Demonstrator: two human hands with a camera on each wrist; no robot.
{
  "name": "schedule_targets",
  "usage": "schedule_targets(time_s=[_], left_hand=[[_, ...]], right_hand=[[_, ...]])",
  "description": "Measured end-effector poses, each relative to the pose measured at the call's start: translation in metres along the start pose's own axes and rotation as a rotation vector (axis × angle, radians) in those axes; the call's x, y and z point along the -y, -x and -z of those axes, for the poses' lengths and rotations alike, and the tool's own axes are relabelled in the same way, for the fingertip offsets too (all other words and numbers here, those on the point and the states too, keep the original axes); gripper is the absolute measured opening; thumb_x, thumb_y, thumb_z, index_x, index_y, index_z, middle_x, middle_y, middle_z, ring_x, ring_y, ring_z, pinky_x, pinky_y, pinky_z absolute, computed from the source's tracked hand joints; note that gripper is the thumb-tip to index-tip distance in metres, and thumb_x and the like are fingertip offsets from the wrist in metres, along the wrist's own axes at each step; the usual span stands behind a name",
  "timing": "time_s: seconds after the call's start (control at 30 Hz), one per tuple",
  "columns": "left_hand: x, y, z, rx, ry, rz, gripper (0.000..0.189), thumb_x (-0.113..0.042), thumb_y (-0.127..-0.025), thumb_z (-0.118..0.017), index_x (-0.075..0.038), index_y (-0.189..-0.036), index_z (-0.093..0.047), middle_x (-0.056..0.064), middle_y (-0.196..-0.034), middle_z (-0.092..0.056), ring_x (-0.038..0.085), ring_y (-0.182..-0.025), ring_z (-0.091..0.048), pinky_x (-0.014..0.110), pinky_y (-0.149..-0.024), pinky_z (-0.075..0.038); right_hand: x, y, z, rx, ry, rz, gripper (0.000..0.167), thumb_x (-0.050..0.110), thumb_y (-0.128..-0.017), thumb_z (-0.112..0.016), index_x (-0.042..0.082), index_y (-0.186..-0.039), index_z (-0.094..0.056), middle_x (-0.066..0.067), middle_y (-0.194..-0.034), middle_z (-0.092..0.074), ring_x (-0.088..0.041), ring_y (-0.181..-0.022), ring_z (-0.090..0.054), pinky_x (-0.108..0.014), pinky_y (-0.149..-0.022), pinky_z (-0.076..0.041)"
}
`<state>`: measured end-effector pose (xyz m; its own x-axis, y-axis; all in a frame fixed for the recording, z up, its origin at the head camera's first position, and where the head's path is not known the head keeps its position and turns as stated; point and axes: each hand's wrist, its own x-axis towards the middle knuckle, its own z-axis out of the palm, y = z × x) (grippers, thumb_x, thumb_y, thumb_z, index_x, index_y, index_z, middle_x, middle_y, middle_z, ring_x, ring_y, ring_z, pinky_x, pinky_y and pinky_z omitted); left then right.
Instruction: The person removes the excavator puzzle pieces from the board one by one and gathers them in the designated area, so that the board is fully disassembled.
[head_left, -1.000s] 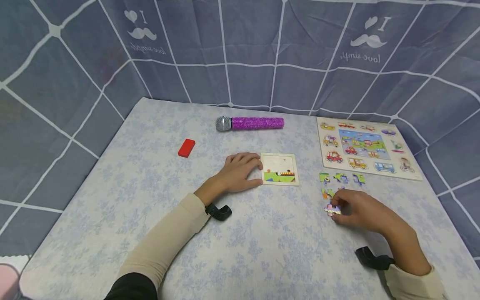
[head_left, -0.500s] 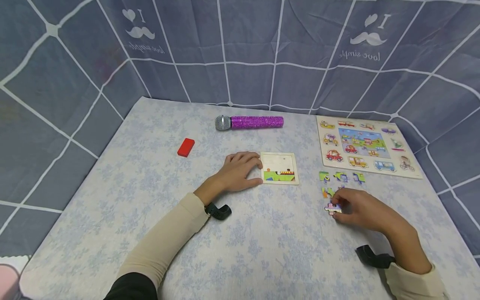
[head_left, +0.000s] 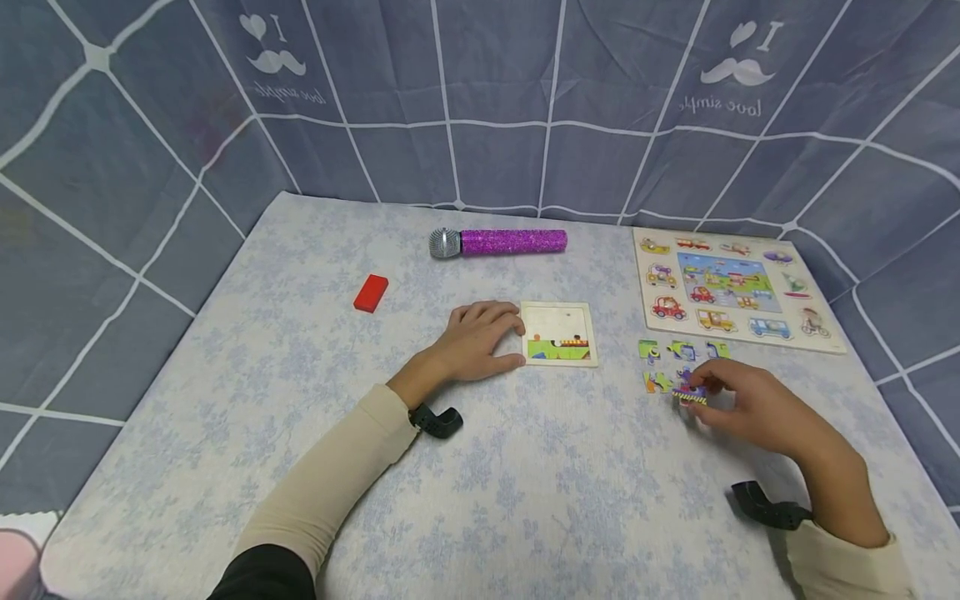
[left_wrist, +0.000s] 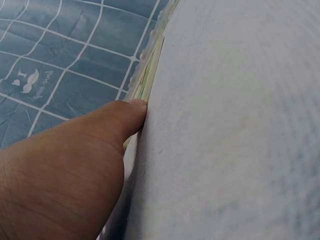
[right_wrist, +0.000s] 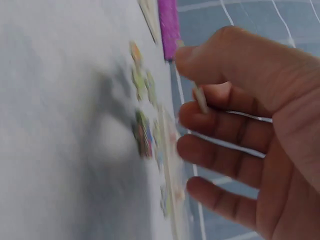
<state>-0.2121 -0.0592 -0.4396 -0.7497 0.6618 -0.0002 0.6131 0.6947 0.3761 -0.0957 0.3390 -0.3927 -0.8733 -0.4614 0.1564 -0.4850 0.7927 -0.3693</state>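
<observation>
My right hand (head_left: 761, 408) pinches a jigsaw piece (head_left: 689, 395) with a yellow-and-black striped edge between thumb and fingers. In the right wrist view that piece (right_wrist: 200, 98) shows edge-on, raised off the table, while the other fingers spread loosely. Below and beyond it lie several loose jigsaw pieces (head_left: 657, 382), bright green, orange and blue. My left hand (head_left: 480, 342) rests at the left edge of a small wooden puzzle tray (head_left: 558, 321), thumb and fingertips against its side. A strip of fitted pieces fills the tray's lower part. The left wrist view shows the thumb (left_wrist: 131, 116) on the tray's edge.
A larger wooden vehicle puzzle board (head_left: 648, 287) lies at the back right. Behind the tray is a purple glitter microphone (head_left: 513, 242), and a red block (head_left: 371, 293) sits to the left. A grey-blue checked curtain (head_left: 502, 100) borders the table (head_left: 450, 500).
My right hand has picked up the striped jigsaw piece and moved it slightly right and away from me. The left hand stays at the puzzle tray.
</observation>
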Motion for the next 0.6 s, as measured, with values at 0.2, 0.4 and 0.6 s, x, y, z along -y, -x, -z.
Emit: schedule_targets(time_s=[0.2, 0.4, 0.6], left_hand=[[0.0, -0.001, 0.0, 0.0, 0.0, 0.005, 0.042, -0.055, -0.098, -0.058, -0.027, -0.129, -0.053, -0.001, -0.16, -0.033, 0.026, -0.146, -0.024, 0.054, -0.111, -0.018], [0.0, 0.0, 0.0, -0.003, 0.001, 0.004, 0.041, -0.055, -0.098, -0.059, -0.027, -0.128, -0.053, -0.001, -0.159, -0.034, 0.027, -0.146, -0.025, 0.055, -0.111, -0.018], [0.001, -0.001, -0.001, -0.007, 0.001, -0.005, 0.041, -0.055, -0.098, -0.058, -0.027, -0.128, -0.053, -0.001, -0.159, -0.033, 0.027, -0.146, -0.025, 0.055, -0.111, -0.018]], right_hand=[[-0.019, 0.01, 0.009, -0.185, 0.077, -0.105, 0.037, 0.002, -0.076, -0.086, 0.004, -0.108, -0.067, -0.007, -0.098, -0.068, -0.021, -0.085, -0.058, -0.034, -0.07, -0.046], [-0.025, 0.01, 0.004, -0.168, 0.06, -0.164, 0.035, 0.006, -0.082, -0.084, 0.002, -0.112, -0.067, -0.013, -0.106, -0.068, -0.028, -0.09, -0.06, -0.039, -0.07, -0.046], [-0.02, 0.002, -0.006, -0.099, 0.031, -0.085, 0.036, 0.005, -0.081, -0.084, 0.003, -0.113, -0.069, -0.008, -0.105, -0.068, -0.027, -0.09, -0.061, -0.037, -0.065, -0.046]])
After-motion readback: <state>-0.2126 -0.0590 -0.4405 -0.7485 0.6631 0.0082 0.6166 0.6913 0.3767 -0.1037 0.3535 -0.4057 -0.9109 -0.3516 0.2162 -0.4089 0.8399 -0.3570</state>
